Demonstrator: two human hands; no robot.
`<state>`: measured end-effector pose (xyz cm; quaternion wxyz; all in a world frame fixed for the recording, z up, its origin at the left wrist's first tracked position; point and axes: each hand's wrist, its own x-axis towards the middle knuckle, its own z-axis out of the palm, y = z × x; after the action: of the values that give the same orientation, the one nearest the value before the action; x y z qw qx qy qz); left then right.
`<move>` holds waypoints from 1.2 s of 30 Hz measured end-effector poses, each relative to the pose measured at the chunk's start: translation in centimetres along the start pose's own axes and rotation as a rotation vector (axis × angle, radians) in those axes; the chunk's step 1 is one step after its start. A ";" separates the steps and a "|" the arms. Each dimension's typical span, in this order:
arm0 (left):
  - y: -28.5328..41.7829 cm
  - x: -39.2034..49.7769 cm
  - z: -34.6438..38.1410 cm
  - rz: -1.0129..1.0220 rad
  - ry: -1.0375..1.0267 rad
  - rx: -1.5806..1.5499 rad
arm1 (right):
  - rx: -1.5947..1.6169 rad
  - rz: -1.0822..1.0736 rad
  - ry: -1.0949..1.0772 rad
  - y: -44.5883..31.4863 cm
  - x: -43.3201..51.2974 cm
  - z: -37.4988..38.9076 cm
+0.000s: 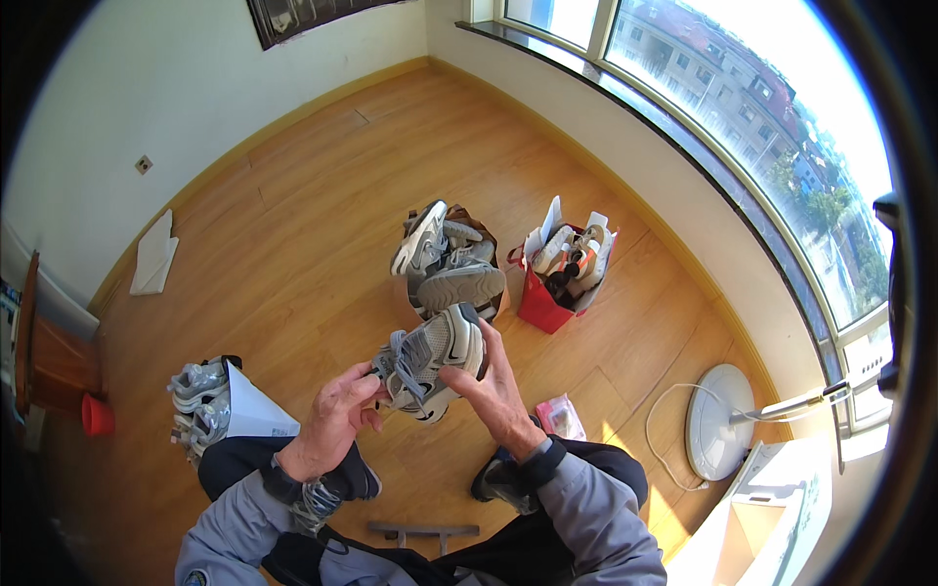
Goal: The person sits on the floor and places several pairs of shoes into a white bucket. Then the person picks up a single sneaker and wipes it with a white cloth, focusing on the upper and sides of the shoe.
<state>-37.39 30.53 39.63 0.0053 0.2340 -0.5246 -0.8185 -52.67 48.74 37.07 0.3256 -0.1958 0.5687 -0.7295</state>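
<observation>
A grey and white sneaker (432,362) with grey laces is held up in front of me, its heel towards my right. My right hand (495,388) grips the sneaker's heel and side, the thumb across it. My left hand (344,406) has its thumb and fingers at the tongue and collar end. Just beyond, a brown paper bag (405,300) holds several grey and white sneakers (460,284). Right of that bag stands a red bag (544,309) with beige sneakers (590,253) that have orange parts.
More sneakers (199,410) lie beside a white box (256,406) near my left knee. A pink packet (560,417) lies by my right foot. A round white stand base (722,421) with a cable is at right. Folded white paper (155,256) and a red container (97,415) are at left.
</observation>
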 end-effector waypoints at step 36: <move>-0.7 4.4 -5.6 -0.183 0.479 -0.219 | -1.260 0.297 0.766 29.2 -12.7 -27.9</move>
<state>-38.91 24.91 35.44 0.0803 0.4653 -0.3936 -0.7887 -54.57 73.02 2.45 0.0262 0.0010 0.9725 -0.2314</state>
